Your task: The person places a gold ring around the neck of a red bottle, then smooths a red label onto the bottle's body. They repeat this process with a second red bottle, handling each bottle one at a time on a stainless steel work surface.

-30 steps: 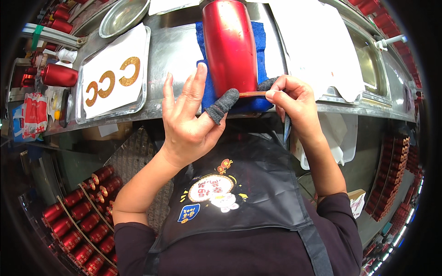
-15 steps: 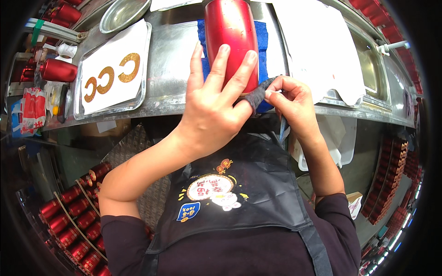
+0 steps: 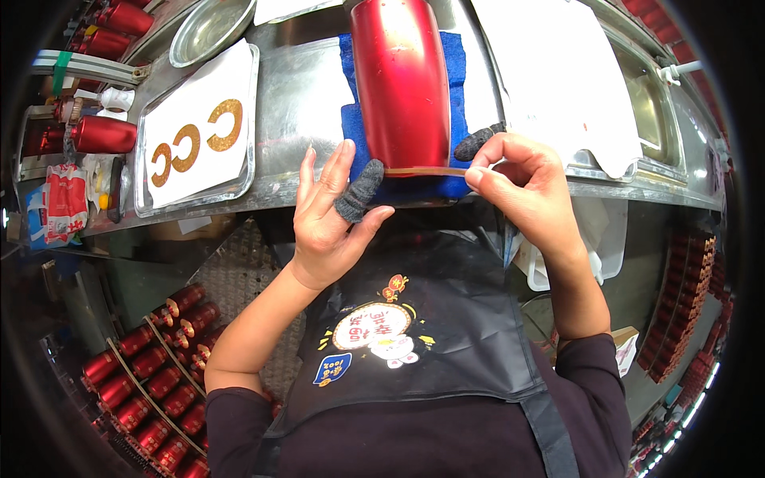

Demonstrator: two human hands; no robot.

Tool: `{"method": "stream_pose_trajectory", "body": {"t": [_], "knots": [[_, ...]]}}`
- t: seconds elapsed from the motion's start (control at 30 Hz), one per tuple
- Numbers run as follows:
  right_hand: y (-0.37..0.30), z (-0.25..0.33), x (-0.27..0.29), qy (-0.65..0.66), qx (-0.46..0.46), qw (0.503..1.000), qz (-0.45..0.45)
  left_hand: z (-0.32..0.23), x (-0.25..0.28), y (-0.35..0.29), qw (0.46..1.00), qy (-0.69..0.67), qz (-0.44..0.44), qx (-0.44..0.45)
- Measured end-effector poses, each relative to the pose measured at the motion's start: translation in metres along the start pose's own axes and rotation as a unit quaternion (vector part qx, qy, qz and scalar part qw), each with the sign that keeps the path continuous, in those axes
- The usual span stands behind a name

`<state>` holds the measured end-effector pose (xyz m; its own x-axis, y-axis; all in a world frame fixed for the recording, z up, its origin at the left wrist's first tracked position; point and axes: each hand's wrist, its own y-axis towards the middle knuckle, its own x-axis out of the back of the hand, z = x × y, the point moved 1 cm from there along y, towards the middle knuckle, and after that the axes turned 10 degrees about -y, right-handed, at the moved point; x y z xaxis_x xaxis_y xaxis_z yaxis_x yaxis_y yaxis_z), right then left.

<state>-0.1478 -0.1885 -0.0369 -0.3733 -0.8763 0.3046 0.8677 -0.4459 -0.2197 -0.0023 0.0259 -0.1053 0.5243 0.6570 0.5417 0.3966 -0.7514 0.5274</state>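
Black apron [image 3: 470, 334], printed motif on the chest, fills the lower centre. Steel bench [image 3: 299, 103] runs across the top, its near edge bowed by the lens. White sheeting [image 3: 550, 88] covers part of the bench to the right. Racked red canisters [image 3: 131, 406] in rows, lower left, below bench level. Red vessel [image 3: 402, 88]: glossy, lying on the bench, narrower end toward the wearer, blue cloth [image 3: 351, 119] beneath and showing on both sides. Clear tray [image 3: 252, 127] left of it, well apart; white sheet [image 3: 179, 119] inside, three gold C-shaped pieces [image 3: 225, 126] on top. Shallow metal bowl [image 3: 209, 36] beyond the tray.

Right hand [image 3: 530, 187]: thumb and finger pinched on one end of the strip, index extended beyond. Left hand [image 3: 327, 231]: fingers spread, thumb well clear of the index, no grip seen; index tip at the strip's other end, contact uncertain.

Grey knitted finger sleeves [image 3: 362, 191], one on each index. Thin brownish strip [image 3: 426, 170]: roughly straight, crossing at the near end of the red vessel; cannot tell whether it touches the surface.
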Motion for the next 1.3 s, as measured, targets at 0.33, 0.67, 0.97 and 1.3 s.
{"method": "stream_pose_trajectory", "body": {"t": [0.33, 0.67, 0.97, 1.3], "knots": [[0.010, -0.019, 0.003, -0.005, -0.001, 1.000, 0.005, -0.013, 0.002, 0.022, 0.994, 0.090, 0.026, -0.060], [0.018, -0.021, -0.003, 0.004, -0.020, 1.000, 0.017, -0.032, -0.015, 0.061, 0.968, 0.201, 0.056, -0.142], [0.007, -0.006, 0.000, -0.001, -0.028, 0.999, 0.026, -0.007, -0.004, 0.032, 0.999, 0.024, -0.032, -0.015], [0.007, -0.006, 0.008, 0.001, -0.008, 1.000, 0.021, -0.001, -0.001, 0.008, 0.997, 0.066, 0.022, -0.045]]}}
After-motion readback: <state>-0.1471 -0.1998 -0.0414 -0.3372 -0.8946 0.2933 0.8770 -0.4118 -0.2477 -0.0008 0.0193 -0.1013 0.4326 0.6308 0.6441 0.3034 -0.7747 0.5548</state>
